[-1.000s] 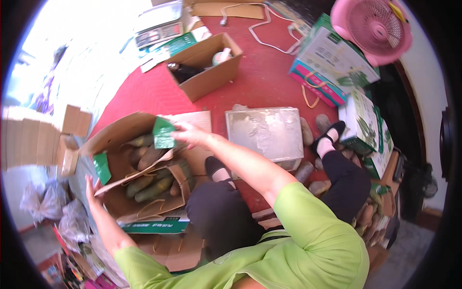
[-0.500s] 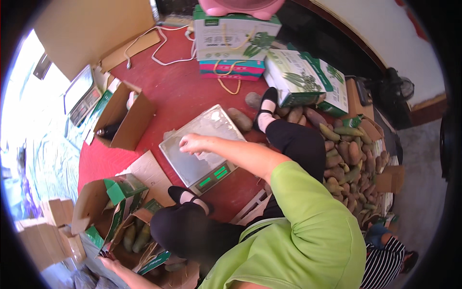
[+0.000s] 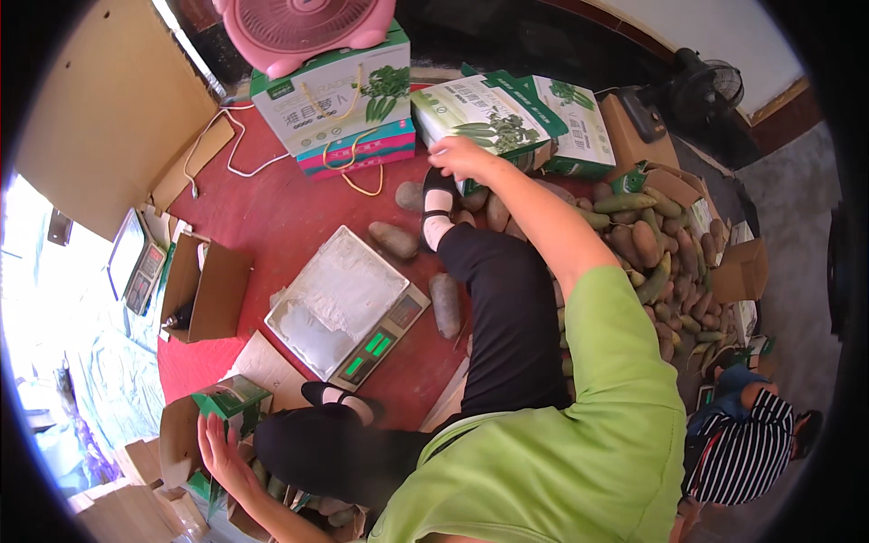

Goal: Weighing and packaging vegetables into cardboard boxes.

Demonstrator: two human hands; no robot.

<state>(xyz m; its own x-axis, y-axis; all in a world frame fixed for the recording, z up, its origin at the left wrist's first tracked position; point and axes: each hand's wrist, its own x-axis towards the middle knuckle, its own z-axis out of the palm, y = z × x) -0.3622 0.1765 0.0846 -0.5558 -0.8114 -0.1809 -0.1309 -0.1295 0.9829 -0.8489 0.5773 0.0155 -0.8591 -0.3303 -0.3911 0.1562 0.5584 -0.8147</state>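
Note:
My left hand [image 3: 226, 457], fingers spread, is raised beside the open green-and-brown cardboard box [image 3: 181, 439] at the lower left; nothing shows in it. Root vegetables lie in and around that box, partly hidden by my leg and arm. My right hand [image 3: 460, 158] is stretched forward over the left edge of a white-and-green carton [image 3: 480, 113], above my shoe. Its fingers are loosely bent, with nothing visible between them; whether they touch the carton I cannot tell. Between my feet a digital scale [image 3: 339, 294] with lit green displays bears no vegetables.
A large pile of root vegetables [image 3: 647, 240] lies to the right, with loose ones [image 3: 444, 306] near the scale. A pink fan [image 3: 308, 32] tops stacked cartons [image 3: 335, 109]. A brown box [image 3: 217, 290] stands left. Another person in stripes [image 3: 742, 448] is at the lower right.
My right hand has gone from above the scale to the carton at the far side. My left hand has lifted from the box's near edge and its fingers are spread. The view has shifted.

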